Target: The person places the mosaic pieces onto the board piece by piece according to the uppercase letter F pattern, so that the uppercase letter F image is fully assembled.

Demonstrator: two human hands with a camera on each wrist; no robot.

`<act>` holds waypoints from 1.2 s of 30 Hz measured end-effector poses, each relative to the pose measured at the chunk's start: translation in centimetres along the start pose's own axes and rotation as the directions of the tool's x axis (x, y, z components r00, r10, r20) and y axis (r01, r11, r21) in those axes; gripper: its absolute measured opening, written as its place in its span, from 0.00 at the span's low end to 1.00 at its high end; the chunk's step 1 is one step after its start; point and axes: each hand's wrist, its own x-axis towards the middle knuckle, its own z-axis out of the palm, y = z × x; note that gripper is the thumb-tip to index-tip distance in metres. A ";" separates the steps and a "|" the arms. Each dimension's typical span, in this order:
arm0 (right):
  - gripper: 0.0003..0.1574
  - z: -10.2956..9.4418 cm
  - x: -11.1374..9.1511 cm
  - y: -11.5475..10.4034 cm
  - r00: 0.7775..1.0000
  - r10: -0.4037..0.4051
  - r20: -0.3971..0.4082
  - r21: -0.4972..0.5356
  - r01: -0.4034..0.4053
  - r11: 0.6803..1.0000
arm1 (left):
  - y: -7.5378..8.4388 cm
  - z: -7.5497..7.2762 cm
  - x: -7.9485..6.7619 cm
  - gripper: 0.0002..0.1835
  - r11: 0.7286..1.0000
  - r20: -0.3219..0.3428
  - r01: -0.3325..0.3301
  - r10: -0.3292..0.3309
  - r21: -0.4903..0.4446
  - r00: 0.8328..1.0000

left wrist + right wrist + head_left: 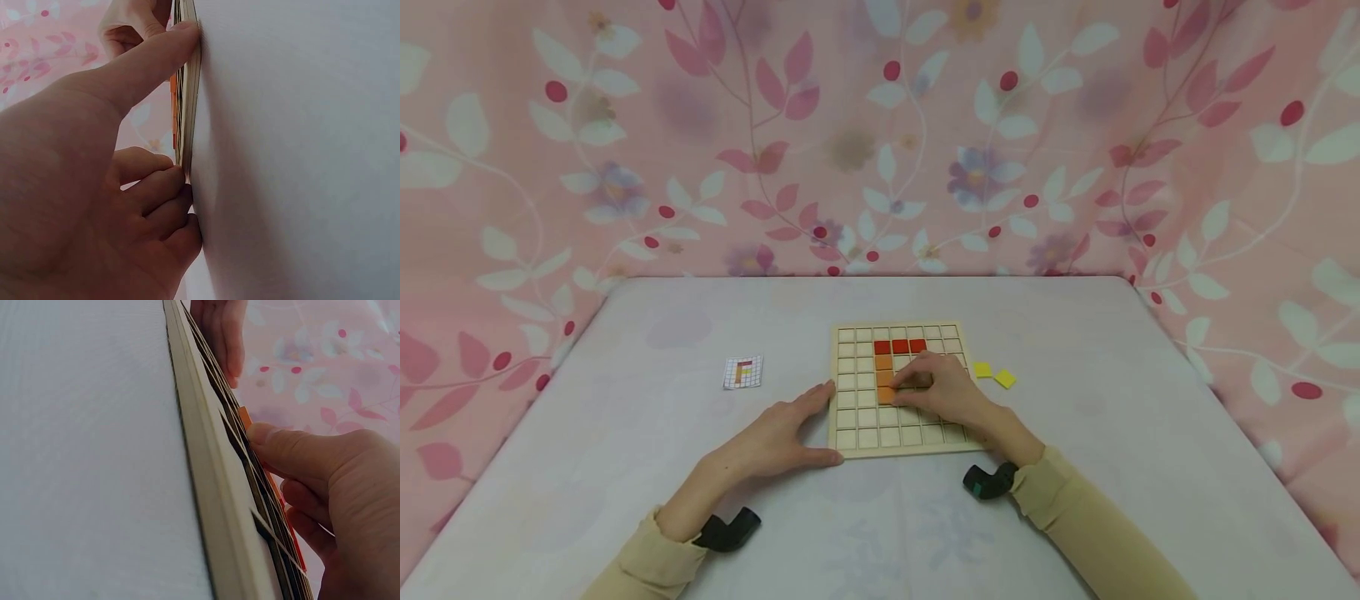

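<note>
The fingers of the right hand were curled, pinching the nearest flat, square orange tile. With an uneven release, it could tilt or disturb the neighbouring orange tile. The pinched one lay directly at the fingertips — whether fully flat, I could not tell. Around it was the pale wooden grid board; the left hand, its fingers relaxed, touched the left edge — a push there could shift everything.
</note>
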 end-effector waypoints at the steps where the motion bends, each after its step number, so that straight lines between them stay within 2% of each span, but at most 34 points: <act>1: 0.13 0.0 0.0 0.0 1.000 -0.009 -0.002 -0.002 0.009 1.000 | 0.0 0.0 0.0 0.55 1.000 0.003 0.004 -0.004 -0.003 1.000; 4: 0.14 0.0 0.0 0.0 0.999 -0.038 -0.007 -0.013 0.038 0.999 | 0.1 -0.1 0.0 0.56 1.000 0.011 0.008 -0.007 -0.007 1.000; 12: 0.15 -0.1 0.0 0.0 0.999 -0.035 0.005 -0.047 0.035 0.998 | 0.2 -0.1 0.0 0.56 1.000 0.018 0.021 -0.020 -0.006 1.000; 36: 0.15 -0.1 -0.1 0.2 0.996 -0.086 -0.006 -0.035 0.085 0.996 | 0.2 -0.1 0.0 0.56 1.000 0.010 0.003 -0.003 -0.003 1.000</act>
